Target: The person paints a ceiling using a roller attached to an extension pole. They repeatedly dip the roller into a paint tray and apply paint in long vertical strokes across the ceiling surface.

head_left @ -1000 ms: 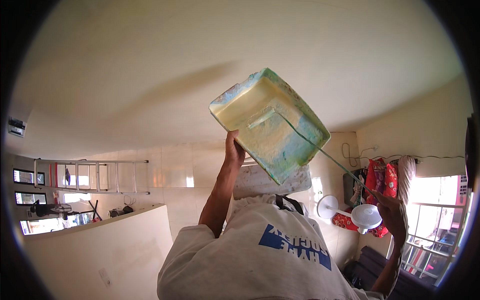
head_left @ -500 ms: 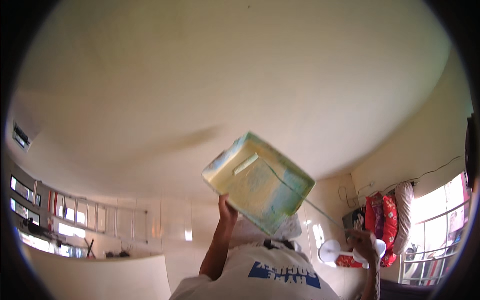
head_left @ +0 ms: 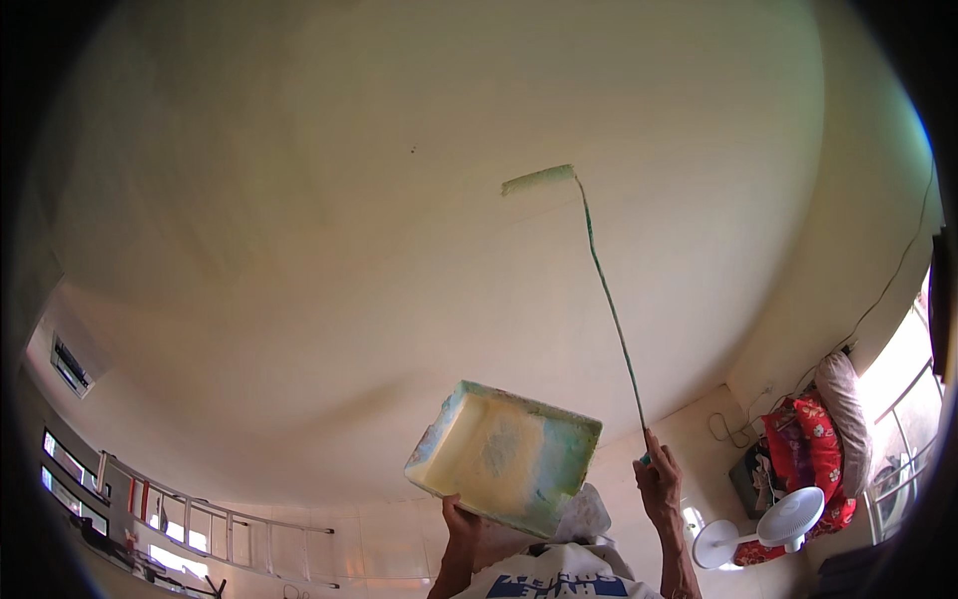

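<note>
My left hand (head_left: 461, 521) grips the lower edge of a paint tray (head_left: 479, 439), which is stained cream, green and blue and tilted. My right hand (head_left: 659, 483) is closed round the handle of a long-framed paint roller. From it a thin green rod (head_left: 616, 317) runs up to the pale green roller sleeve (head_left: 539, 180). That sleeve lies at or very close to the broad pale painted surface (head_left: 329, 260); whether it touches, I cannot tell for certain.
A metal ladder (head_left: 230, 529) stands at the lower left, by windows. At the right are a white fan (head_left: 790, 517), red floral cushions (head_left: 813, 439), a grey cushion (head_left: 844, 409) and a barred window (head_left: 908, 419). A cable (head_left: 891, 285) hangs along the right wall.
The roller has left the tray and its sleeve is now up on the pale surface. My right hand has moved left and upward. The tray sits lower in view.
</note>
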{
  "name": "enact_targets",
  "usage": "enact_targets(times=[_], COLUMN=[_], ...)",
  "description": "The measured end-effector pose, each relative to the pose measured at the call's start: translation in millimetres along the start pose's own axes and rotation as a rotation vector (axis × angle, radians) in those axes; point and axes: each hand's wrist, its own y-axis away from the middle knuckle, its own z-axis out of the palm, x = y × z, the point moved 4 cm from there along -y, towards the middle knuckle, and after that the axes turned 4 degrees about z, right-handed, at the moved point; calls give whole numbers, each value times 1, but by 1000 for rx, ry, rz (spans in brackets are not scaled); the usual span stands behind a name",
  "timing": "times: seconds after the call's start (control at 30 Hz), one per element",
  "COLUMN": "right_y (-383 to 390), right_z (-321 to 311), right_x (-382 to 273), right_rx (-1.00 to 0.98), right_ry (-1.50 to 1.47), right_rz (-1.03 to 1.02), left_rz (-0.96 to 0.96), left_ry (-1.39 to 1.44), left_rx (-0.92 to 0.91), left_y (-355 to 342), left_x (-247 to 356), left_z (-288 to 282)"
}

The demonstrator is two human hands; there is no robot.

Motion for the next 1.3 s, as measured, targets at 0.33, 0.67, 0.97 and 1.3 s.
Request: enact_targets(times=[0.33, 0.67, 0.97, 1.3], right_y=[-105, -144, -157, -172], right_z=[55, 72, 81, 80], right_x=[38, 39, 52, 52], right_rx=[98, 68, 123, 153], right_ry=[-34, -61, -27, -45], right_rz=[-38, -34, -86, -159], left_rz=[-203, -243, -233, -229], left_ry=[62, 185, 185, 169], left_rx=[-27, -16, 10, -4], left_y=[-15, -14, -16, -12], left_x=[-12, -23, -35, -29], left_z=[-4, -9, -37, -32])
